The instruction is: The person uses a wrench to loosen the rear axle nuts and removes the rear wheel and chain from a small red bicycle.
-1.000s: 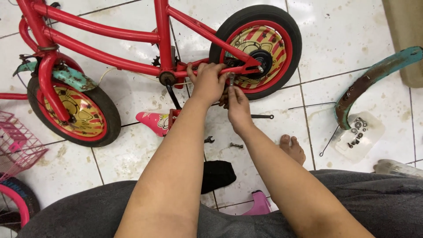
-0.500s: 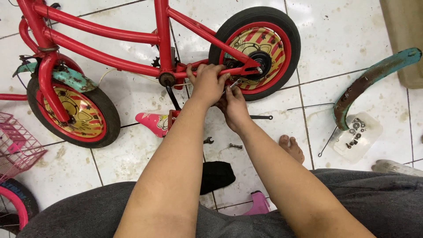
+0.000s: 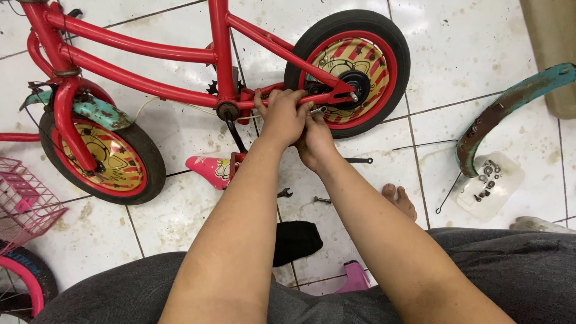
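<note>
- On the white tiled floor (image 3: 480, 54), a small red-framed child's bicycle (image 3: 150, 90) lies across the top of the view; its rear wheel with black tyre and red-and-yellow patterned disc (image 3: 354, 72) sits top centre, its front wheel of the same pattern (image 3: 105, 159) at the left
- At the lower red frame tube, just before the rear wheel, the left hand (image 3: 282, 117) rests over the tube with fingers curled down around it; the right hand (image 3: 315, 141) lies just beneath, touching the left, fingers pressed together about a slim metal tool (image 3: 318, 110), though the grip itself is hidden
- Room to the right of the wheel is bare tile up to a curved teal, rust-flecked mudguard (image 3: 504, 111) and a clear plastic tray of nuts and bolts (image 3: 489, 186), both well apart from the hands
- Below the hands lie a pink bicycle saddle (image 3: 210, 170), a small spanner (image 3: 284, 193), a bolt (image 3: 321, 199) and a bare foot (image 3: 401, 201); a pink wire basket (image 3: 24, 204) crowds the left edge
</note>
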